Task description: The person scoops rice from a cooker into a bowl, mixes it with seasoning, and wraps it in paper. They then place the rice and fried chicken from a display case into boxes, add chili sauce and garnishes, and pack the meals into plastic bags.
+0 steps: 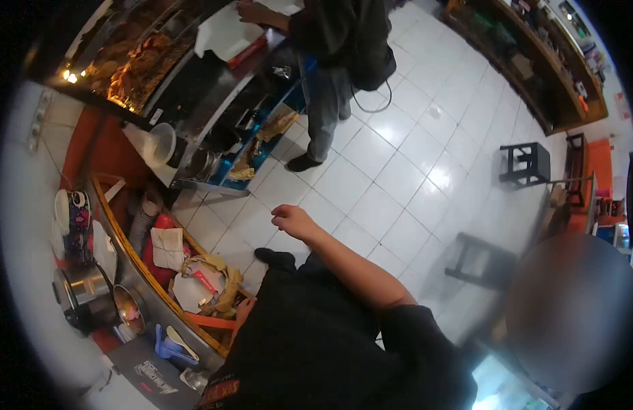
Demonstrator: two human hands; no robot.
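My right hand (294, 223) is out in front of me over the tiled floor, its fingers loosely curled with nothing showing in them. Low beside my body is my left hand (244, 311), mostly hidden by my black shirt, so its grip cannot be made out. It is close to the end of a flat orange strip (211, 321) at the counter edge. Just beyond lie crumpled brown paper (229, 280) and a white sheet with a red-and-white packet (206, 280). A folded pale cloth or paper bundle (167, 249) rests on something red.
On the metal counter (143, 280) stand a large pot (90, 290), a metal bowl (130, 309) and blue-and-white utensils (173, 345). Ahead, a person in dark clothes (330, 68) reaches over a lit food cabinet (146, 61). A black stool (526, 164) stands right.
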